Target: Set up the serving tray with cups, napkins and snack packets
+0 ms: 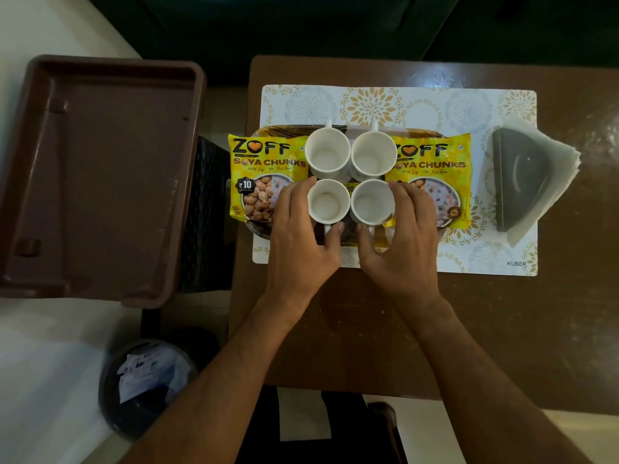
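L hand (294, 236) & R hand (402, 239) curled round near cups (328, 202), tray (264, 229) edge-to-edge w/ packets (264, 175).

This is looking like a home, a dining or sitting corner rather than a shop or office. A small brown wooden counter (469, 313) is carrying a floral placemat (368, 102) in white and gold (the word KUBER is showing at one corner) — ordinary household table linen. A grey napkin holder (516, 182) is sitting on it with paper napkins (562, 169) fanning out. Pale tiled floor (40, 363) is showing to the left, where a dark waste bin (114, 396) is standing with crumpled paper inside, near a brown plastic tray (100, 179) — all domestic clutter.
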The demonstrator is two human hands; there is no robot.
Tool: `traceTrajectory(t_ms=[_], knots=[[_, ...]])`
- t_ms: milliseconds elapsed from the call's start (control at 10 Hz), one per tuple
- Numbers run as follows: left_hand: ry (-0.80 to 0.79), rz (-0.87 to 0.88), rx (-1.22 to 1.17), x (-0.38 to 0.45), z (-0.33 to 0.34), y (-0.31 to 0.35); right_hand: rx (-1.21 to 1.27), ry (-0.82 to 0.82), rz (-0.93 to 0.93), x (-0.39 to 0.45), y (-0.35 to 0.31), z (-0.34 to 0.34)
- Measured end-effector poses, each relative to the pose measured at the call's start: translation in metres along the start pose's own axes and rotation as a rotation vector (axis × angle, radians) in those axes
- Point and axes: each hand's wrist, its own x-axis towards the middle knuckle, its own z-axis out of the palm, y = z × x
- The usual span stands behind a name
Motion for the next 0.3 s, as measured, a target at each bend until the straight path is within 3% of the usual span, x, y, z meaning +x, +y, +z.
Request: traceTrajectory(t_ms=[300], knots=[[0.012, 0.067, 0.156, 0.001, -0.016, 0.009, -0.103, 0.000, -0.073, 0.006, -0.011, -0.006]])
